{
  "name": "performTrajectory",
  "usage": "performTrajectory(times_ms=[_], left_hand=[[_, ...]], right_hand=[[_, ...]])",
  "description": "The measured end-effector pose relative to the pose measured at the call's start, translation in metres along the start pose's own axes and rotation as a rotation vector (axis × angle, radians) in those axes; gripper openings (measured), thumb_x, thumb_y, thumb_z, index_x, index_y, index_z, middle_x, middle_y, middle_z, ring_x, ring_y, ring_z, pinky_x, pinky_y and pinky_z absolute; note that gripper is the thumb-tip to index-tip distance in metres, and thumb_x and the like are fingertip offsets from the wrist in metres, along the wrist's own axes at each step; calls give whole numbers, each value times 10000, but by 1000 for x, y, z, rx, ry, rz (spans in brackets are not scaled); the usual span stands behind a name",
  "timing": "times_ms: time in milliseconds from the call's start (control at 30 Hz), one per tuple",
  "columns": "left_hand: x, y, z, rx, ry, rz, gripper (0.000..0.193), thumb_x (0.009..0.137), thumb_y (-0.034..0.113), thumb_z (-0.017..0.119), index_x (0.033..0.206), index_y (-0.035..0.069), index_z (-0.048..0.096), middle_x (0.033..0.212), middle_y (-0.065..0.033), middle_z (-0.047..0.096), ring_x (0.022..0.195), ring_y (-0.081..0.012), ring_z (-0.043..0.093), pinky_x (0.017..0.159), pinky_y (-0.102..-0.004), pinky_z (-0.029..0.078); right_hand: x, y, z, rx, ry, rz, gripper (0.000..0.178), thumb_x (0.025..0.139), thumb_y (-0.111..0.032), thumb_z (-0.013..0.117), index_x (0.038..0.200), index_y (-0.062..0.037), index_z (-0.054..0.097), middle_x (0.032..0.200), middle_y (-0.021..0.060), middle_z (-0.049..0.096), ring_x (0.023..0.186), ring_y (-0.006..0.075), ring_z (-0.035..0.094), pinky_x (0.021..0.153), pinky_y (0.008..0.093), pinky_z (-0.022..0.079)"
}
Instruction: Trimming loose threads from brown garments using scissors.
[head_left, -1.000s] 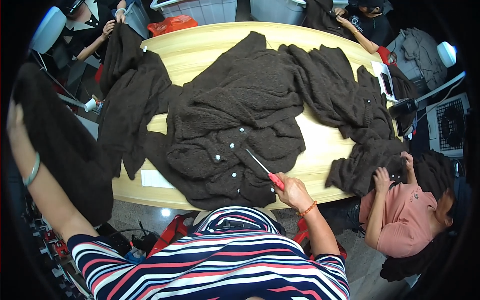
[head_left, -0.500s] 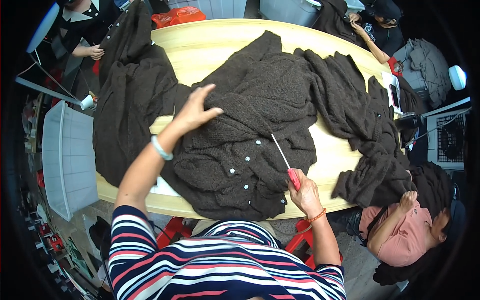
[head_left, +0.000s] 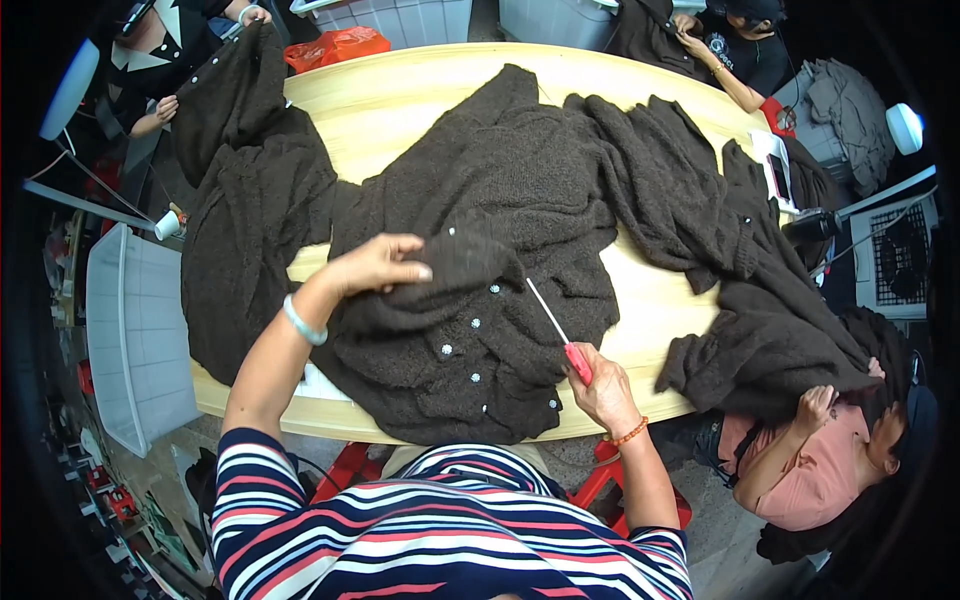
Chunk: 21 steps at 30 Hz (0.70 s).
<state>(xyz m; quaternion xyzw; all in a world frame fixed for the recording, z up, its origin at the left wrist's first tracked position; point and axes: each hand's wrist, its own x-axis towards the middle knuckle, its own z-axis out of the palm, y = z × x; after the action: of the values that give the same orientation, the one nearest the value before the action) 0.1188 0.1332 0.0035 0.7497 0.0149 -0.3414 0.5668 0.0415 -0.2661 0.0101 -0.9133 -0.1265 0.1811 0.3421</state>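
Note:
A dark brown knitted cardigan [head_left: 530, 170] lies bunched before me, with shiny round buttons [head_left: 476, 323] down its near part. At its left side, my left hand [head_left: 375, 265] has fingers and thumb around a fold of the knit, which is lifted and blurred. Another button shows just beyond that fold. My right hand [head_left: 603, 390] is closed on a tool with a red handle [head_left: 578, 362] and a long thin pale shaft. The shaft slants up and left over the cardigan, its tip near the lifted fold.
More dark knitwear covers the pale wooden table [head_left: 400, 85] on both sides. A white plastic bin [head_left: 140, 340] stands at the left; a red bag [head_left: 337, 48] lies at the far edge. Three other people handle dark garments around the table. A red stool [head_left: 345, 475] is below me.
My left hand has come nearer and closed on a fold, lifting it and baring another button. The tool has shifted slightly left. The person at right has raised a garment.

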Motion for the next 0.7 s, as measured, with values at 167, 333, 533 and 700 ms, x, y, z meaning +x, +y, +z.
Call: performTrajectory(times_ms=[167,333,533,700], left_hand=[[-43,19,58,1186,409,194,409,738,303,824,956,-15,687,986,-147,666,1043,-321,598,920,-404,441],[-39,33,69,780,315,325,567,750,324,831,1165,22,591,1120,-176,635,1073,-337,602,933,-411,450],[26,10,91,692,311,392,315,824,260,753,996,6,683,949,-164,690,861,-295,671,783,-394,519],[34,-16,91,192,420,258,211,872,187,715,942,-12,711,770,-59,698,691,-113,612,625,-292,479]], right_hand=[[-7,17,-9,-9,-23,41,283,870,-109,661,1143,-70,599,942,216,672,892,420,658,775,448,528],[-13,12,-12,15,-41,-12,281,874,-120,663,1144,-72,602,941,218,674,891,418,660,777,448,529],[-13,-8,-15,-18,-82,-79,277,876,-145,666,1143,-89,614,873,213,679,833,411,667,741,460,532],[-14,-27,-14,-167,-219,-123,209,874,-199,646,1058,-100,634,705,210,660,704,400,672,695,495,535]])
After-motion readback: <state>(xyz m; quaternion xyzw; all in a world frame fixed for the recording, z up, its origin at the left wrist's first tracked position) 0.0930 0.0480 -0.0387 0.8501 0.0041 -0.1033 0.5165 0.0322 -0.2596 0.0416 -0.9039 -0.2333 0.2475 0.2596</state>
